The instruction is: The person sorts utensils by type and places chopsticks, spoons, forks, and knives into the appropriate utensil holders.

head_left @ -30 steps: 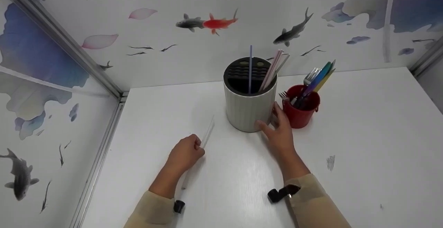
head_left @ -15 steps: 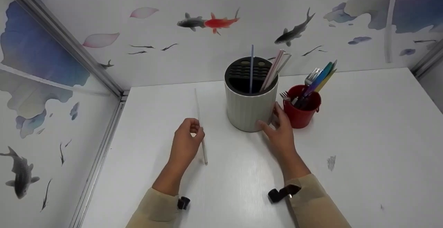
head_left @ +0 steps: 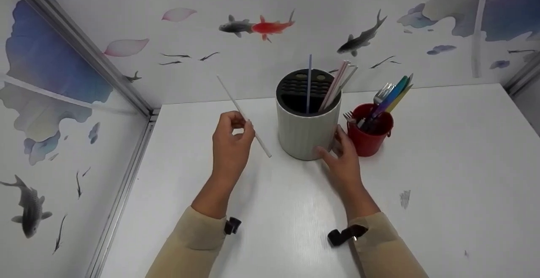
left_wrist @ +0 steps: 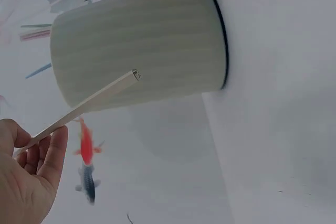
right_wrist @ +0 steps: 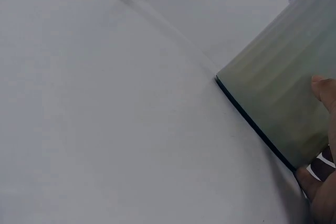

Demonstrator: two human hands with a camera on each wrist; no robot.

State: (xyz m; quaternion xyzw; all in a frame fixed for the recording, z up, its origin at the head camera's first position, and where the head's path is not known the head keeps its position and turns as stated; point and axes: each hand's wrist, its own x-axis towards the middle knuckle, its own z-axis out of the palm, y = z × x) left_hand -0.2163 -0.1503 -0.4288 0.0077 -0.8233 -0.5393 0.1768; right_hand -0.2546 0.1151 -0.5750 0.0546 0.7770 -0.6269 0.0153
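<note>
Between thumb and fingers, my left hand [head_left: 233,143] pinches a thin whitish straw [head_left: 260,144], raised and slanting, its lower end pointing toward the holder. In the left wrist view the straw's near end [left_wrist: 135,74] looks hollow and appears in front of the holder's wall. The pale ribbed utensil holder [head_left: 307,139] stands upright with a black slotted top [head_left: 297,85]. A blue straw [head_left: 309,85] and several pink and clear straws [head_left: 335,85] stick out of it. My right hand [head_left: 345,160] grips the holder's lower right side, thumb in front and fingers around the side.
Right of the holder, close to my right fingers, stands a small red bucket [head_left: 366,143] with forks and colourful-handled cutlery. The white table [head_left: 291,227] meets a printed wall with fish behind, and a metal-framed panel [head_left: 126,176] on the left.
My left hand has moved up and forward toward the back of the table, lifting the straw and turning it so its top leans left. My right hand has stayed on the holder.
</note>
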